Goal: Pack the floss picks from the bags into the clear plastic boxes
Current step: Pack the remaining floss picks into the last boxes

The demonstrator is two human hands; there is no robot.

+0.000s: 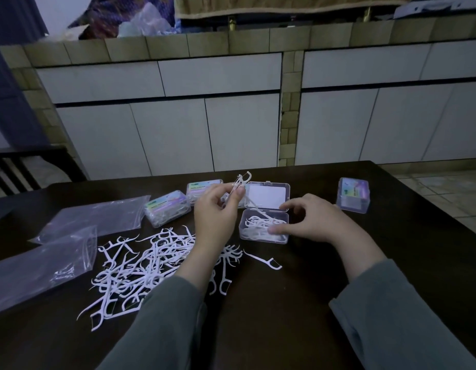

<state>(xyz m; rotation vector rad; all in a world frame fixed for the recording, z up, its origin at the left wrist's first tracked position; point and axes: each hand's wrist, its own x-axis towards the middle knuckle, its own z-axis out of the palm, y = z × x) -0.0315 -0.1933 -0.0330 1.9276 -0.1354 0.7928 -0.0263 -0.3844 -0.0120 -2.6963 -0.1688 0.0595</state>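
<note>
You've got a dark table point(325, 263) in front of you, and most of the left side is taken up by two clear bags point(57, 241) lying flat, one overlapping the other. Right next to them is a big tangled pile of loose floss picks point(140, 265), spilling under your left forearm.

Your left hand point(215, 209) is lifted off the table with thumb and fingers pinching a small bunch of picks point(240, 182), heads pointing up, just above the far left edge of the open box. Your right hand point(317, 220) sits at the right end of the open clear box point(263, 228): fingers curled, thumb resting on the near rim, index finger up by the hinge, so it's bracing the box. The box already has a layer of picks in it and its lid point(267, 194) lies flipped back flat behind it.

Two closed, filled boxes point(168, 208) sit past the pile near your left hand, a third closed box point(353, 194) is well off to the right, and a single stray pick point(264, 259) lies just in front of the open box.
</note>
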